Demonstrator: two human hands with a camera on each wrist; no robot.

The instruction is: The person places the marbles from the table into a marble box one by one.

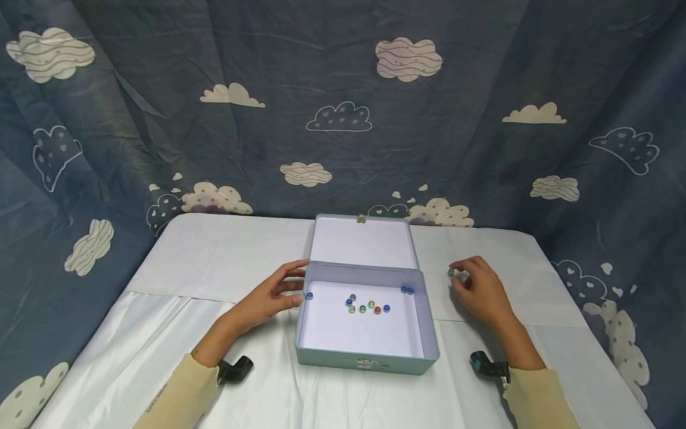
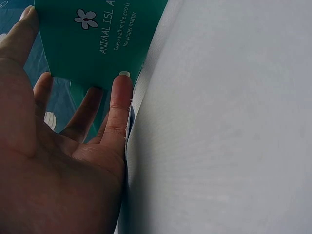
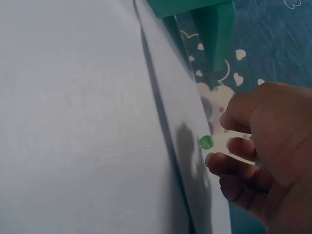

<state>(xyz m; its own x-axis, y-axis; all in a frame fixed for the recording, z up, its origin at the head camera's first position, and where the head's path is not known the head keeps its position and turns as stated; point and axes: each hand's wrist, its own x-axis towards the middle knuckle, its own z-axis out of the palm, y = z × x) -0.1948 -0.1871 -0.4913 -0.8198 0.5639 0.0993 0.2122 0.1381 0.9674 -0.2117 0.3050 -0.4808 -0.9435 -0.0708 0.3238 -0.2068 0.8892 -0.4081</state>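
Note:
A green tin box [image 1: 367, 362] stands on the white cloth with its hinged lid [image 1: 364, 241] folded back. Inside lie several glass marbles, among them a red marble [image 1: 377, 310] and a blue marble [image 1: 386, 308]. My left hand [image 1: 268, 301] rests against the box's left side, fingers spread; in the left wrist view its fingertips touch the printed green wall [image 2: 97, 39]. Right of the box, a green marble [image 3: 206, 142] lies on the cloth. My right hand [image 1: 482, 292] is beside it, thumb and fingers bent around a gap, apparently not touching it.
White cloth [image 1: 214, 262] with creases covers the table. Behind and at the sides hangs a dark blue curtain [image 1: 343, 59] with cloud prints. Black wrist devices [image 1: 236, 369] sit below both hands.

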